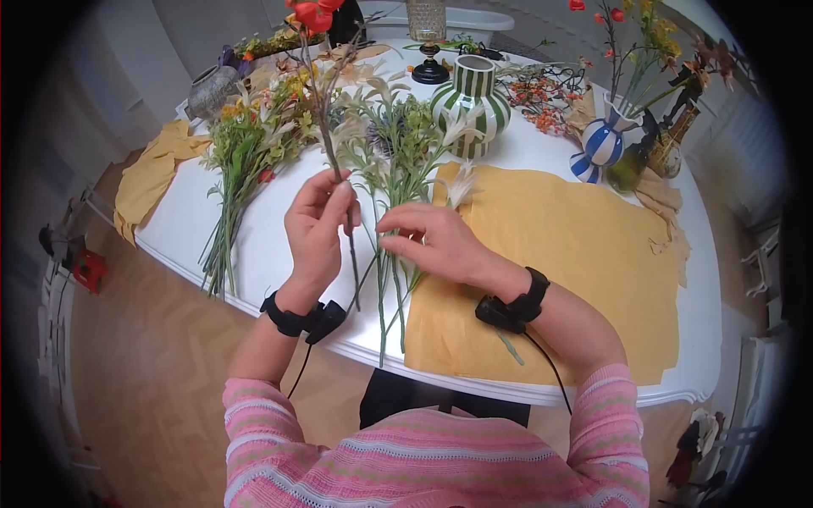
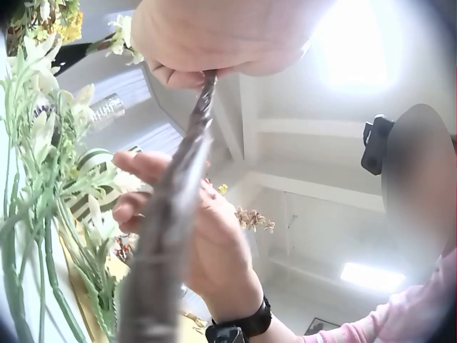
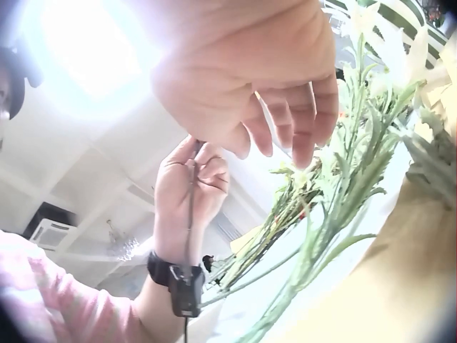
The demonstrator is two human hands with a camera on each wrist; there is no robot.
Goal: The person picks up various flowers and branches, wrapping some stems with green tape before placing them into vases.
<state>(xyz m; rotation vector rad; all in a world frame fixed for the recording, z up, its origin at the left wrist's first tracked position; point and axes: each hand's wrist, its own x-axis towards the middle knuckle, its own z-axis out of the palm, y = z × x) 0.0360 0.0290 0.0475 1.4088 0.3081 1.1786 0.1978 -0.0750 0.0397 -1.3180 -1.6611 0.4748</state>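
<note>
From left to right: a flower bundle (image 1: pixel 229 195) lies loose; the left hand (image 1: pixel 315 222) pinches a dark branch (image 1: pixel 329 140), raised; the right hand (image 1: pixel 440 241), loosely curved, grips nothing beside unvased white-flowered stems (image 1: pixel 394 169). The green-striped vase (image 1: pixel 487 93) appears unfilled; the blue-and-white vase (image 1: pixel 603 142) holds stems. A yellow sheet (image 1: pixel 576 271) covers part of the white table (image 1: pixel 169 229), above herringbone flooring (image 1: pixel 152 339).

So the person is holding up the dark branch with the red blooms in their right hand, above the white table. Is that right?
Not quite. The head view shows the left hand holding the dark branch with the red blooms. The rest is right: it is above the white table.
</note>
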